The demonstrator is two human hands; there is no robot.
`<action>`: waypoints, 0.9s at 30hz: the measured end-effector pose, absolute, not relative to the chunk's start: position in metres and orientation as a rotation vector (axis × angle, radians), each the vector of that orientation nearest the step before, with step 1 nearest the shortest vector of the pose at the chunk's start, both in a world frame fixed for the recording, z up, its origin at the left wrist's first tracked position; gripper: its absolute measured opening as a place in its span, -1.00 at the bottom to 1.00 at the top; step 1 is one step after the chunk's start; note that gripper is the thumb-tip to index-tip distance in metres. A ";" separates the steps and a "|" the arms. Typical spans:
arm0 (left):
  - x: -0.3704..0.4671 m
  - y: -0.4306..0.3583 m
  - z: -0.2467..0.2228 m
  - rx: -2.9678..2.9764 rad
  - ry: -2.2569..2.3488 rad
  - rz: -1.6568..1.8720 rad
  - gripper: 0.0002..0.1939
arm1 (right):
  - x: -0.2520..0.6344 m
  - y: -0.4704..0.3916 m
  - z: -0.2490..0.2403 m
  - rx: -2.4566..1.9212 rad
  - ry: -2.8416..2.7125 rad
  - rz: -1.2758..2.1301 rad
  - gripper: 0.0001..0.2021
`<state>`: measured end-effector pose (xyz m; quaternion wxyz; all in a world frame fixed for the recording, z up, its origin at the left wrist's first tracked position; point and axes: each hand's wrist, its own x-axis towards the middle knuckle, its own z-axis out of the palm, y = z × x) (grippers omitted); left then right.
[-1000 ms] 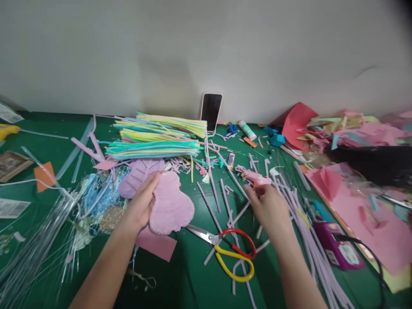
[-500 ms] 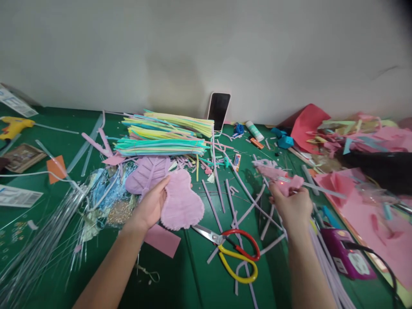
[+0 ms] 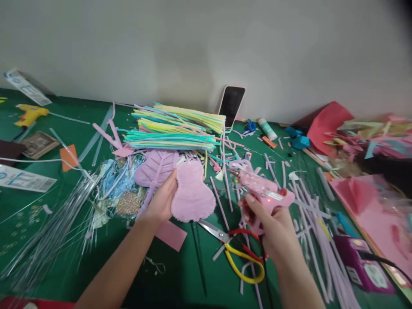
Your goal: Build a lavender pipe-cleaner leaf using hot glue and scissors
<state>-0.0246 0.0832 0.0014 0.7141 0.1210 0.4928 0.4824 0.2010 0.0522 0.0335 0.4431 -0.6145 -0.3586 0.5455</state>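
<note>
My left hand [image 3: 162, 199] grips the left edge of a lilac fuzzy piece [image 3: 193, 193] with two rounded lobes, made of pipe cleaners laid side by side. Behind that hand lies a purple leaf-shaped pipe-cleaner piece [image 3: 154, 169] with a stem. Wrapped around the handle of a pink hot glue gun [image 3: 262, 195] is my right hand [image 3: 268, 221]; the nozzle points left toward the lilac piece, apart from it. A clear glue stick sticks out of the gun's back. Scissors [image 3: 244, 262] with red and yellow handles lie just below, between the two hands.
Bundles of yellow and teal pipe cleaners [image 3: 174, 139] lie at the back, beside a leaning phone [image 3: 231, 105]. A yellow glue gun [image 3: 31, 115] rests far left. A purple box [image 3: 362, 264] with a black cable and pink paper [image 3: 363, 210] occupy the right. Loose lilac pipe cleaners [image 3: 322, 249] spread nearby.
My right hand has lifted the pink glue gun and brought it left, closer to the lilac piece. The whole view has shifted, so things appear further right.
</note>
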 end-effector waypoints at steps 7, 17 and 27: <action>-0.008 0.075 -0.012 0.251 1.153 1.194 -0.56 | 0.164 0.065 0.034 -1.721 -1.248 1.201 -0.70; -0.009 0.076 -0.011 0.579 1.330 1.268 -0.70 | 0.146 0.073 0.026 -1.763 -1.486 1.039 -0.77; -0.010 0.078 -0.008 0.667 1.292 1.264 -0.64 | 0.141 0.076 0.020 -1.790 -1.410 1.076 -0.88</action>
